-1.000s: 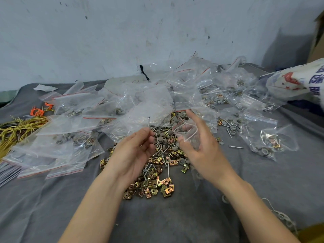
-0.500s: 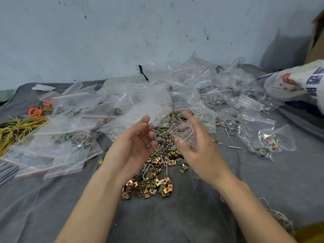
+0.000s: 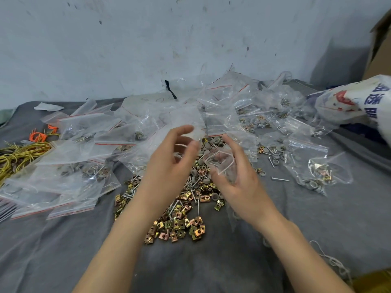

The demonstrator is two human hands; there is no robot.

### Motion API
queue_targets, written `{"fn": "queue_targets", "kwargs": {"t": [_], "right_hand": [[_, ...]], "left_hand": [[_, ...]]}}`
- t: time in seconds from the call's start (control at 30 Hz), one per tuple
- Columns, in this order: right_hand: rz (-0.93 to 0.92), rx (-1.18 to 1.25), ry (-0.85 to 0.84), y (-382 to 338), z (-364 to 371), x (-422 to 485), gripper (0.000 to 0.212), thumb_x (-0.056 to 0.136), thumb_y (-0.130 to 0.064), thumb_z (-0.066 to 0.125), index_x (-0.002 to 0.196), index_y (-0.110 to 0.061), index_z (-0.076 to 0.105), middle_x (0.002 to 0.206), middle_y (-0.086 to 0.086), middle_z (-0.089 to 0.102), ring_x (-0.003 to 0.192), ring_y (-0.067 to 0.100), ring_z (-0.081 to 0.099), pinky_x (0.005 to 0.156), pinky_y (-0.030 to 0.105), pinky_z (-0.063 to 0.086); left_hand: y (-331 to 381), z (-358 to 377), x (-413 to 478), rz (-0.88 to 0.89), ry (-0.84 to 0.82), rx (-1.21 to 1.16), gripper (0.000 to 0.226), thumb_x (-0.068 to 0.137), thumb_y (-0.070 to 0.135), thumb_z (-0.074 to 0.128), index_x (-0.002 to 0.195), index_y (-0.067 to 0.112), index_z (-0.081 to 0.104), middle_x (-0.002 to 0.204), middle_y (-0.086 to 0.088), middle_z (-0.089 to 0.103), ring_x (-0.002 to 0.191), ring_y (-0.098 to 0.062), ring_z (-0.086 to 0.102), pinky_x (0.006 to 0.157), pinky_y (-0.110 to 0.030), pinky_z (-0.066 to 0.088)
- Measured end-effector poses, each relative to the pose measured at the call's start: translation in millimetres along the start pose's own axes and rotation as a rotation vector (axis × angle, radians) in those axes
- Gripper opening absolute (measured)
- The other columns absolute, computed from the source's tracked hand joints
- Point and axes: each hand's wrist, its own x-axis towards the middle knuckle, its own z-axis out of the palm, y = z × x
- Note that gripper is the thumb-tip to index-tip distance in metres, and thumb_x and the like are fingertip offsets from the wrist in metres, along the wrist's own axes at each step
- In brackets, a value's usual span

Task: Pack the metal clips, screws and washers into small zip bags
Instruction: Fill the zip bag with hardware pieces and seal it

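At the far left a tangle of yellow wires point(image 3: 14, 153) lies on the grey cloth point(image 3: 63, 250), with a few orange ties point(image 3: 39, 136) just behind it and a scrap of white paper point(image 3: 48, 106) near the wall. Next comes a spread of filled zip bags point(image 3: 63, 180), red-striped at the seal and overlapping one another. The left hand point(image 3: 169, 166) hovers above the middle of the cloth, palm turned to the right, fingers loosely parted and holding nothing that shows (the fingertips are blurred). Below and between the two hands lies the loose heap: brass-coloured metal clips point(image 3: 175, 225) nearest the person, thin screws point(image 3: 197, 205) scattered across them, grey washers point(image 3: 208, 144) toward the back. The right hand point(image 3: 239, 182) pinches a small zip bag point(image 3: 220, 163) between thumb and fingers above the heap, its red-lined mouth standing open toward the left hand; what is inside it cannot be told. Further right more packed bags point(image 3: 306, 163) lie on the cloth, with a lone screw point(image 3: 280, 179) bare between them and the heap. At the far right sits a white printed sack point(image 3: 355, 102) with a cardboard box point(image 3: 380, 39) behind it, and a white string point(image 3: 332, 261) trails along the cloth's near edge
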Motion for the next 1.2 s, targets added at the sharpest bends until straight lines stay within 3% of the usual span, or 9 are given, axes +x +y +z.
{"fn": "queue_targets", "kwargs": {"t": [0.13,0.3,0.4,0.53,0.67,0.83,0.93,1.03,1.2], "right_hand": [[0.010,0.001,-0.006,-1,-2,1,0.070,0.090,-0.058,0.055,0.150,-0.054,0.019,0.152,-0.014,0.044,0.143,0.002,0.037,0.118,0.045,0.036],[0.019,0.027,0.007,-1,-3,0,0.069,0.090,-0.057,0.056,0.149,-0.057,0.021,0.151,-0.016,0.043,0.143,0.004,0.039,0.116,0.047,0.038],[0.033,0.050,0.002,-1,-3,-1,0.069,0.088,-0.059,0.056,0.148,-0.058,0.023,0.151,-0.015,0.044,0.136,0.017,0.052,0.114,0.051,0.040],[0.039,0.053,0.032,-4,-5,-1,0.069,0.086,-0.059,0.057,0.147,-0.059,0.025,0.144,-0.023,0.047,0.134,0.013,0.051,0.113,0.050,0.041],[0.052,0.062,0.033,-8,-7,-2,0.070,0.086,-0.060,0.056,0.148,-0.059,0.023,0.149,-0.020,0.044,0.137,0.016,0.049,0.113,0.052,0.041],[0.047,0.065,0.031,-10,-8,-1,0.069,0.087,-0.057,0.057,0.148,-0.057,0.025,0.140,-0.024,0.049,0.134,0.014,0.050,0.112,0.052,0.041],[0.040,0.063,0.045,-9,-9,-1,0.069,0.086,-0.055,0.056,0.148,-0.056,0.026,0.135,-0.027,0.050,0.133,0.006,0.049,0.112,0.049,0.042],[0.041,0.067,0.063,-9,-9,0,0.069,0.087,-0.055,0.057,0.148,-0.057,0.026,0.131,-0.030,0.052,0.128,0.004,0.051,0.111,0.047,0.043],[0.028,0.056,0.083,-10,-2,3,0.070,0.089,-0.051,0.058,0.150,-0.053,0.024,0.144,-0.019,0.049,0.138,0.005,0.043,0.114,0.046,0.040]], "left_hand": [[-16,-23,3,-0.169,0.105,-0.013,0.020,0.099,0.035,0.053,0.118,0.040,0.056,0.103,0.010,0.068,0.093,-0.005,0.064,0.072,-0.023,0.053],[-38,-34,-11,-0.236,-0.032,0.249,0.021,0.099,0.035,0.051,0.120,0.036,0.054,0.097,0.008,0.067,0.081,0.001,0.062,0.064,-0.015,0.049],[-48,-36,-19,-0.257,-0.143,0.425,0.016,0.099,0.035,0.051,0.114,0.035,0.057,0.093,0.016,0.064,0.079,0.003,0.060,0.060,-0.012,0.046],[-54,-41,-27,-0.243,-0.300,0.578,0.015,0.098,0.035,0.055,0.112,0.035,0.059,0.104,0.014,0.063,0.096,-0.003,0.059,0.078,-0.022,0.043],[-53,-49,-35,-0.242,-0.447,0.753,0.032,0.097,0.047,0.050,0.127,0.038,0.054,0.125,0.013,0.055,0.121,-0.011,0.048,0.105,-0.038,0.039],[-42,-49,-62,-0.050,-0.503,0.708,0.053,0.089,0.073,0.036,0.131,0.043,0.048,0.130,0.029,0.044,0.128,0.003,0.038,0.109,-0.028,0.032],[-38,-28,-83,0.084,-0.555,0.757,0.068,0.085,0.083,0.036,0.142,0.045,0.035,0.149,0.017,0.035,0.136,-0.003,0.032,0.113,-0.030,0.028],[-43,-9,-91,0.230,-0.576,0.860,0.057,0.094,0.072,0.037,0.137,0.036,0.046,0.144,0.005,0.047,0.129,-0.015,0.046,0.109,-0.038,0.039],[-50,-15,-71,0.291,-0.489,0.950,0.041,0.098,0.055,0.036,0.117,0.034,0.065,0.118,0.010,0.063,0.111,-0.017,0.060,0.097,-0.038,0.050]]}}
